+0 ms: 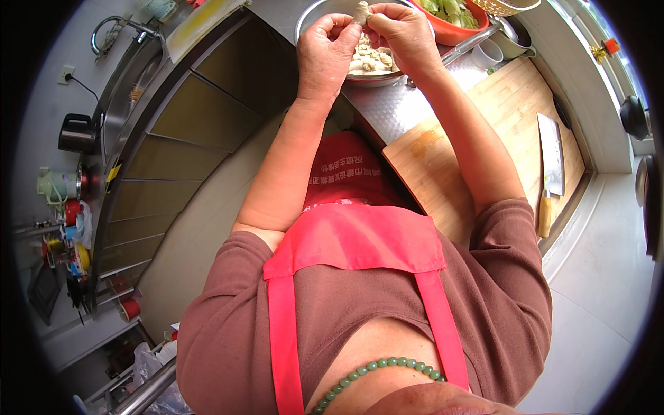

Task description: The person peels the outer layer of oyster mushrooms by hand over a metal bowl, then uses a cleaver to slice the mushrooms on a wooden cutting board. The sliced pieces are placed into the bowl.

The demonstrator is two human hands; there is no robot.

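My left hand (328, 54) and my right hand (407, 41) come together over a steel bowl (374, 80). Between them, the fingertips of both pinch one small, pale, elongated piece of food (361, 11). In the bowl below lie several pale, knotted pieces (374, 61) that look like tofu-skin knots; my hands and wrists cover part of them. The bowl stands on a shiny metal countertop (381, 111). Behind my right hand, an orange-red basin (456, 35) holds cut leafy greens (450, 11).
A wooden cutting board (436, 176) lies under my right forearm, with a cleaver (551, 150) towards its far side. Beyond my right wrist are a metal utensil handle (469, 44), a white cup (486, 54) and a pot (521, 46). A sink faucet (122, 23) is at the upper left.
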